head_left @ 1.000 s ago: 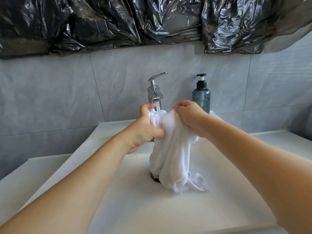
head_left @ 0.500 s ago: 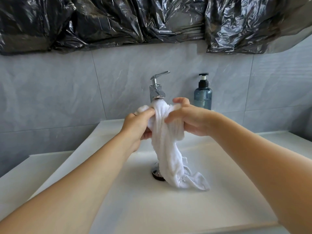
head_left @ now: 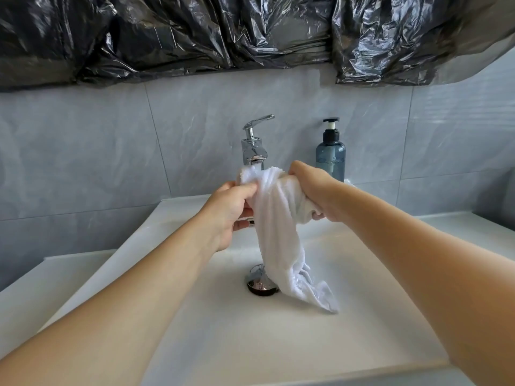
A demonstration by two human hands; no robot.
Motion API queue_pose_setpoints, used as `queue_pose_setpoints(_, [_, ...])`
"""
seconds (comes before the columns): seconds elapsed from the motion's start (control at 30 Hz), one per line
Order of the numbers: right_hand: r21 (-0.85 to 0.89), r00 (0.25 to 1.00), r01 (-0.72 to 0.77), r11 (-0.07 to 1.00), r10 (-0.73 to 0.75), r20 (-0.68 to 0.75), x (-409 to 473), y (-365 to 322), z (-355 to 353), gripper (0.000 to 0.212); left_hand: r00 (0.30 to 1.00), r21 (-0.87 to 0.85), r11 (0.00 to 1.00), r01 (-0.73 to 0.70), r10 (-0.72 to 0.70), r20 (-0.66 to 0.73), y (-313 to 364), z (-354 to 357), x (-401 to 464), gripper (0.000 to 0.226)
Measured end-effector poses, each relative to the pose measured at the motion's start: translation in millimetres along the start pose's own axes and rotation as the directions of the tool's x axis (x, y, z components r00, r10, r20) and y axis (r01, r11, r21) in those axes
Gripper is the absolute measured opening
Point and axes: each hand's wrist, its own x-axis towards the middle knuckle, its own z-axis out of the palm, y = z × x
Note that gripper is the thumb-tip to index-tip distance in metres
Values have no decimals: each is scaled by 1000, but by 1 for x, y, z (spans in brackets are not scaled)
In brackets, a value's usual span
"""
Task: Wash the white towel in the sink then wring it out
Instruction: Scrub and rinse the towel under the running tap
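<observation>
The white towel (head_left: pixel 274 232) hangs bunched over the white sink (head_left: pixel 217 330), just under the chrome tap (head_left: pixel 253 147). My left hand (head_left: pixel 231 210) grips its upper left part, fingers curled round the cloth. My right hand (head_left: pixel 312 190) grips the upper right part, knuckles up. The towel's wet lower end trails down onto the basin floor beside the chrome drain (head_left: pixel 261 284), partly covering it.
A blue pump soap bottle (head_left: pixel 330 151) stands right of the tap on the sink's back ledge. Grey tiles cover the wall, with black plastic sheeting (head_left: pixel 223 32) hung above. White counter (head_left: pixel 33 288) flanks the basin on both sides.
Both hands have shifted their hold while rubbing the top of the towel. The right hand turned knuckles up, and the hanging towel narrowed so the drain now shows.
</observation>
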Motion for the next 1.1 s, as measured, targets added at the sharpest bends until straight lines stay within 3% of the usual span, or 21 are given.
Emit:
queue_pose_setpoints(0.1, [31, 998, -5, 999, 7, -63, 5, -3, -8, 21, 1000, 61, 998, 11, -12, 12, -6, 2, 3, 27])
queue_pose_setpoints(0.2, [-42, 999, -38, 998, 37, -35, 2, 0, -8, 24, 1000, -26, 1000, 10, -10, 12, -7, 7, 3, 40])
queue_pose_setpoints(0.27, [-33, 996, -68, 997, 69, 48, 2, 3, -3, 24, 999, -23, 1000, 11, -12, -44, -8, 8, 5, 48])
queue_pose_setpoints(0.37, [13, 960, -80, 997, 74, 271, 5, 6, -2, 58, 992, -48, 999, 26, -32, -125, -10, 5, 10, 49])
queue_pose_setpoints(0.43, [-17, 910, -24, 1000, 29, 413, 6, 9, 0, 61, 986, -53, 998, 20, -29, -167, -9, 1, 12, 45])
queue_pose_setpoints(0.53, [-77, 871, 39, 996, 4, 491, 4, 16, 5, 75, 985, -44, 998, 38, -45, -166, -8, 0, 11, 40])
queue_pose_setpoints(0.67, [-299, 908, 110, 948, 26, 418, 8, 18, 5, 84, 990, -39, 992, 118, -121, -77, -4, 1, 7, 54])
queue_pose_setpoints(0.77, [-420, 933, 113, 900, 49, 357, 9, 14, -1, 78, 983, -36, 991, 131, -125, 136, 6, 5, -5, 34])
queue_pose_setpoints(0.83, [-438, 931, 111, 892, 61, 361, 9, 14, -3, 69, 978, -45, 993, 108, -98, 184, 4, 6, -6, 63])
queue_pose_setpoints(0.9, [-445, 933, 118, 888, 54, 355, 9, 13, -2, 60, 991, -45, 996, 74, -68, 117, 0, 8, -2, 80])
queue_pose_setpoints(1.03, [-457, 933, 135, 879, 42, 357, 7, 14, 0, 47, 1000, 15, 1000, 2, -2, 1, -4, 6, -2, 39])
queue_pose_setpoints(1.1, [-454, 923, 131, 881, 59, 381, 5, 15, -2, 50, 1000, 22, 1000, -19, 19, -6, -5, 4, -1, 31])
